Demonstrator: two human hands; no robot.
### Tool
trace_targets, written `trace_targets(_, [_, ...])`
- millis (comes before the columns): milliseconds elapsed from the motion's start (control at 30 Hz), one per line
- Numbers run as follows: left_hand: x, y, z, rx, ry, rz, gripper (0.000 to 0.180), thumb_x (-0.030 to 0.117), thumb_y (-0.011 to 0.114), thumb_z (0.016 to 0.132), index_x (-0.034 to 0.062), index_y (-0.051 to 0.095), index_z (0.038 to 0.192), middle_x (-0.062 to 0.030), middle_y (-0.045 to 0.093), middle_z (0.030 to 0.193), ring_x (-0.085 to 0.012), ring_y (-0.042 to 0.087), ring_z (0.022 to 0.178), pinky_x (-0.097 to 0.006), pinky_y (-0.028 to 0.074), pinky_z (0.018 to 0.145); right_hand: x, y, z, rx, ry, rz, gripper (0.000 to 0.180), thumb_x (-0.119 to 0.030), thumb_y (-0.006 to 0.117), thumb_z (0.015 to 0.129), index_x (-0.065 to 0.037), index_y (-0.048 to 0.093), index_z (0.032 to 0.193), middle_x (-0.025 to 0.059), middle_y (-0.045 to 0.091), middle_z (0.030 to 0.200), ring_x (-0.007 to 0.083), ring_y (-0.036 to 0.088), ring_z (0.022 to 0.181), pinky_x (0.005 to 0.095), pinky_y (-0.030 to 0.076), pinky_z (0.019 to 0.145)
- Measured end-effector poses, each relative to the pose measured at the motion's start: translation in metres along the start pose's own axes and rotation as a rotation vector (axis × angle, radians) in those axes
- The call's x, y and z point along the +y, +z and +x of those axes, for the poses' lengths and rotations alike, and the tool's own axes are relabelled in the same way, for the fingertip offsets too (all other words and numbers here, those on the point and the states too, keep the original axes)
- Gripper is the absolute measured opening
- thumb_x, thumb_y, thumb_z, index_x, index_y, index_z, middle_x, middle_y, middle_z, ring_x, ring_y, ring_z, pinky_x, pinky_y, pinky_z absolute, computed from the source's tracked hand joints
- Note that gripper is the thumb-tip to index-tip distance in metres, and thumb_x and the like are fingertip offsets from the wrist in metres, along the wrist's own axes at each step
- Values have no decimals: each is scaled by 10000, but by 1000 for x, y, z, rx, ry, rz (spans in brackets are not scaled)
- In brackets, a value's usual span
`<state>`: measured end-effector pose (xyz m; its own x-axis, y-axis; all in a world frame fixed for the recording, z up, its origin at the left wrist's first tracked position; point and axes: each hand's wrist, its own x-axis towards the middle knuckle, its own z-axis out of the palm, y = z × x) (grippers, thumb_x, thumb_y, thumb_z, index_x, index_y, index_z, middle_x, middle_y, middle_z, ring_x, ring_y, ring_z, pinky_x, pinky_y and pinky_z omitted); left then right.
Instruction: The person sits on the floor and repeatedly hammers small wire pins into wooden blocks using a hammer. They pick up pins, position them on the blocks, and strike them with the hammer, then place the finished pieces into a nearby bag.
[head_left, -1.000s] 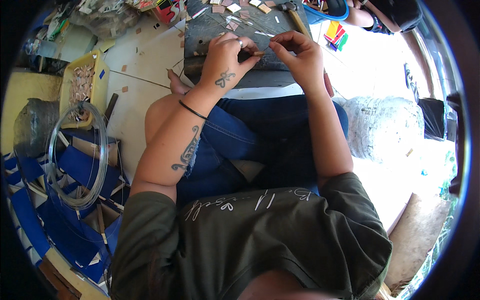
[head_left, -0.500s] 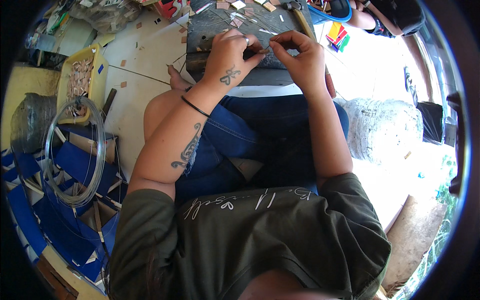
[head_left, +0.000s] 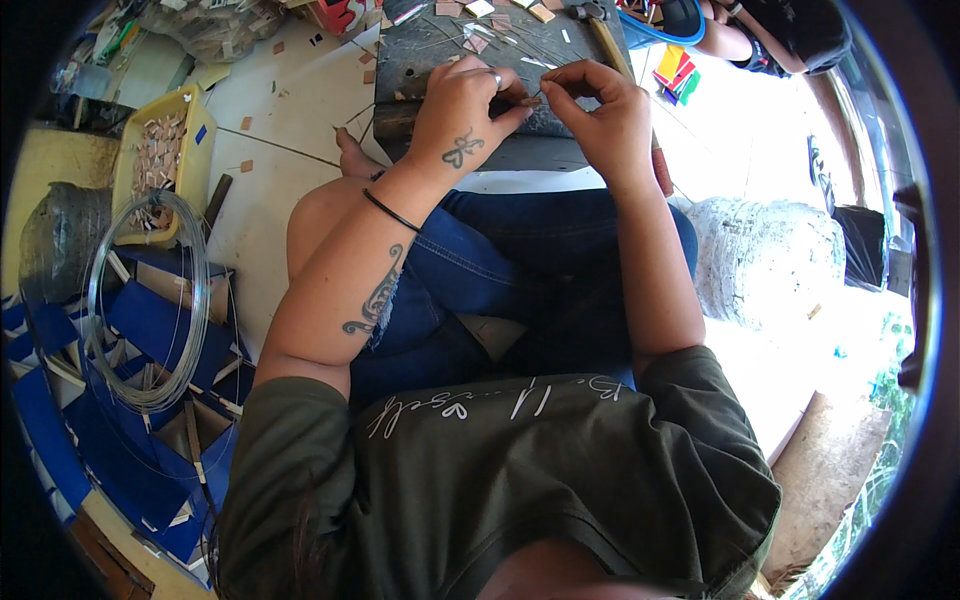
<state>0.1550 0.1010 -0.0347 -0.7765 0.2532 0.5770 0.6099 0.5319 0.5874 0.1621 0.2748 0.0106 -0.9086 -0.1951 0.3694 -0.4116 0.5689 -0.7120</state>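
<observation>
Over the near part of a dark work block point(head_left: 400, 62), both my hands are closed and close together. My left hand point(head_left: 462, 108) pinches a small flat brown piece point(head_left: 532, 101) between thumb and fingers; the fingers hide most of it. Close beside it, my right hand point(head_left: 608, 112) has thumb and forefinger pressed together at what looks like a thin wire point(head_left: 540, 91), too fine to make out well. Several thin wires point(head_left: 510, 40) and small tan squares point(head_left: 476, 43) lie on the block beyond my hands.
A hammer point(head_left: 604, 38) lies along the block's right side. To the left stand a yellow basket point(head_left: 203, 140) of small wooden pieces, a wire coil point(head_left: 200, 300) and blue boxes point(head_left: 150, 320). A blue basin point(head_left: 660, 38) and another person point(head_left: 790, 35) are at the far right.
My hands have barely moved; the fingertips have shifted slightly around the small brown piece. Everything else stays as it was.
</observation>
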Motion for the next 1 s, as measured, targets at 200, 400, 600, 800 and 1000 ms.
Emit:
trace_targets(200, [0, 0, 0, -1, -11, -12, 126, 173, 756, 728, 107, 676, 801, -6, 686, 753, -218, 610, 806, -394, 432, 806, 0, 0, 0, -7, 4, 3, 98, -83, 705, 825, -7, 701, 888, 47, 715, 823, 106, 670, 780, 252, 521, 735])
trace_targets(400, [1, 1, -1, 5, -19, -3, 125, 174, 753, 734, 104, 681, 809, -4, 687, 758, -220, 609, 803, -391, 430, 807, -2, -1, 3, -18, -78, -96, 99, -82, 707, 817, -9, 697, 884, 56, 705, 798, 121, 678, 777, 251, 521, 720])
trace_targets(600, [5, 3, 2, 65, -9, -101, 117, 164, 738, 751, 87, 692, 826, -40, 681, 759, -241, 619, 779, -392, 442, 771, -6, -2, 7, -53, -22, -53, 123, -118, 700, 787, -21, 694, 862, 131, 703, 812, 234, 699, 741, 328, 546, 704])
trace_targets(800, [12, 11, 5, 115, -103, -251, 107, 112, 718, 772, 15, 674, 762, -110, 648, 734, -286, 619, 659, -373, 472, 621, 2, -4, 9, -70, -8, -49, 196, -157, 728, 786, -8, 683, 905, 153, 695, 838, 265, 692, 776, 344, 538, 731])
trace_targets(1000, [12, 10, 5, 146, -55, -269, 127, 100, 705, 793, -5, 654, 744, -116, 635, 722, -294, 609, 635, -356, 468, 599, 25, -38, -26, 45, 146, -820, 416, -273, 654, 860, -54, 559, 1200, 184, 606, 1039, 362, 621, 941, 436, 506, 804])
